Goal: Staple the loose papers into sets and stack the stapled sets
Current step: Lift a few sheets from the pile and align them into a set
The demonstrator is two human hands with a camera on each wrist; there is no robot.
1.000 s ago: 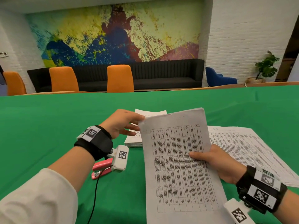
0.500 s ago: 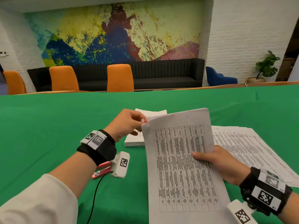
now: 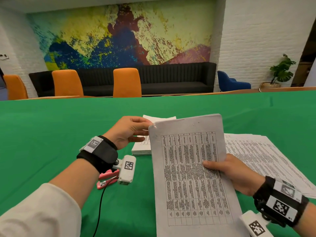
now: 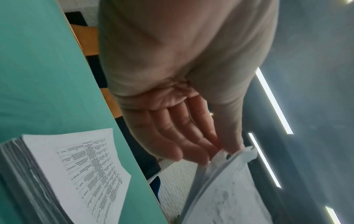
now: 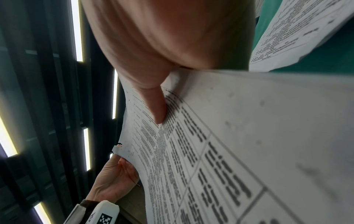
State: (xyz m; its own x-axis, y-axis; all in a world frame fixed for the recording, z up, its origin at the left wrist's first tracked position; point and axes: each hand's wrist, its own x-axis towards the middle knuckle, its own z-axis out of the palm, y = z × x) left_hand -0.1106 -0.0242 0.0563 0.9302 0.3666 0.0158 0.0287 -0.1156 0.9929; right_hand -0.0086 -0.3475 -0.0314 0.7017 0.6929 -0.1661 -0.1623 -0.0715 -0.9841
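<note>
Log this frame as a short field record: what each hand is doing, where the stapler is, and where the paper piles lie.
left hand: pinches the top left corner of the held set
right hand: grips the held set at its right edge, thumb on top
stapler: pink, on the green table, untouched
neat stack: behind the held set
loose papers: spread to the right

Even, bright light is cast from ceiling strip lights (image 4: pixel 273 103); wrist views are blurred close-up, and edges are bowed toward 12 o'clock.
</note>
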